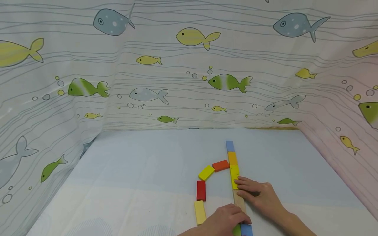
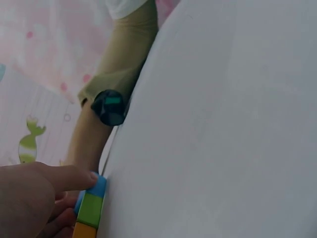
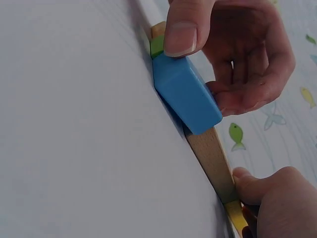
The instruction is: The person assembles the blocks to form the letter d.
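Observation:
My left hand [image 1: 225, 218] pinches a blue block [image 3: 185, 94] between thumb and fingers. In the right wrist view that block is tilted over the row, beside a green block [image 3: 157, 45]. My right hand [image 1: 262, 195] lies along the right side of the row, its fingers touching a yellow block [image 1: 235, 178] and its thumb by a plain wooden block [image 1: 239, 201]. Farther up, an orange block [image 1: 232, 158] and a blue end block [image 1: 229, 146] continue the line. The left wrist view has a green block [image 2: 90, 210] and an orange block [image 2: 85, 230] below the left thumb.
A curved line of blocks bends left from the row: a red-orange block [image 1: 220, 166], a yellow block [image 1: 206, 172], a red block [image 1: 201, 190] and a pale yellow block [image 1: 199, 212]. Fish-patterned curtains [image 1: 177, 75] surround the white tabletop [image 1: 133, 170].

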Demonstrator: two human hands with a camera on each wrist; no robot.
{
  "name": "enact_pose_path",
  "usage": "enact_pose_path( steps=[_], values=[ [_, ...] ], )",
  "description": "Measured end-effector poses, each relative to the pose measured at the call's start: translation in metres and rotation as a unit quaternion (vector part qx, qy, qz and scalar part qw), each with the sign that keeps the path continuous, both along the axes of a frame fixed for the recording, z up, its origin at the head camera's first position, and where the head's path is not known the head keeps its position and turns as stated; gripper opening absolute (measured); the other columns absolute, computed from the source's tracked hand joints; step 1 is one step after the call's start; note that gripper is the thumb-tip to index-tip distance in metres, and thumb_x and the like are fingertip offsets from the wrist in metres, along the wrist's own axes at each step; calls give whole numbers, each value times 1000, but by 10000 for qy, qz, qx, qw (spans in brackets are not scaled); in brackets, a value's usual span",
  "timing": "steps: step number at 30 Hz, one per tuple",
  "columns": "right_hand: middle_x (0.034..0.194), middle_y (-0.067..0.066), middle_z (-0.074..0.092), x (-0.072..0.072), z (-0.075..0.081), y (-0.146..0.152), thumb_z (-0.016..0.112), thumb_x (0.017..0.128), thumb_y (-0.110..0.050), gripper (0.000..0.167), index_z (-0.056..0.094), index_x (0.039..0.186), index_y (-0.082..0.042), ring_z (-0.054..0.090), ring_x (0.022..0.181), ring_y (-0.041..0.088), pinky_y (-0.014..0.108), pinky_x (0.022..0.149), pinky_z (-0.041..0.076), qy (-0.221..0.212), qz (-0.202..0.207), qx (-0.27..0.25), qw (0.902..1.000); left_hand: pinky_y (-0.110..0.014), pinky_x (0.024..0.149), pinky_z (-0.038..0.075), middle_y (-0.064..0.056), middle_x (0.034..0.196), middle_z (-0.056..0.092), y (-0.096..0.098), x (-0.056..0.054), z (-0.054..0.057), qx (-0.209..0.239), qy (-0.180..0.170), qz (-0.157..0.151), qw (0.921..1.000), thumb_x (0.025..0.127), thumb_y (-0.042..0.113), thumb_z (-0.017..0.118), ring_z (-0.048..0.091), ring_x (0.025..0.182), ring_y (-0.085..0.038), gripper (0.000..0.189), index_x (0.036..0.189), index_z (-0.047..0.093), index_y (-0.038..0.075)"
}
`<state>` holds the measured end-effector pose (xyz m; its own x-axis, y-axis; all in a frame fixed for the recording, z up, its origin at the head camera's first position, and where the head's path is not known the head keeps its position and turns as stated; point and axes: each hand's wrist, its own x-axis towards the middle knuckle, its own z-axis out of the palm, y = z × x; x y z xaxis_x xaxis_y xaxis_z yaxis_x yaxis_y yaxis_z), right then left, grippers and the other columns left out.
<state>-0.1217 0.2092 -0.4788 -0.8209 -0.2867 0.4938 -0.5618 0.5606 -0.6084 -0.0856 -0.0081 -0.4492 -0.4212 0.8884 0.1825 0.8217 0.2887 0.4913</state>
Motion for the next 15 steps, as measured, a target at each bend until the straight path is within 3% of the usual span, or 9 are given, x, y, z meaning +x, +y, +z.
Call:
enact_pose_path(
  steps=[15],
  values=[
    [110,-8,75,-1,-2,1,84,80,-22,30,79,110,-20,70,108,13,3,92,43,-2,-31,-50,10000,0,89,35,9,103,66,-1,-1,-2,212,-51,128,9997,87,36,77,52,91,6,50,128,59,14]
  ],
)
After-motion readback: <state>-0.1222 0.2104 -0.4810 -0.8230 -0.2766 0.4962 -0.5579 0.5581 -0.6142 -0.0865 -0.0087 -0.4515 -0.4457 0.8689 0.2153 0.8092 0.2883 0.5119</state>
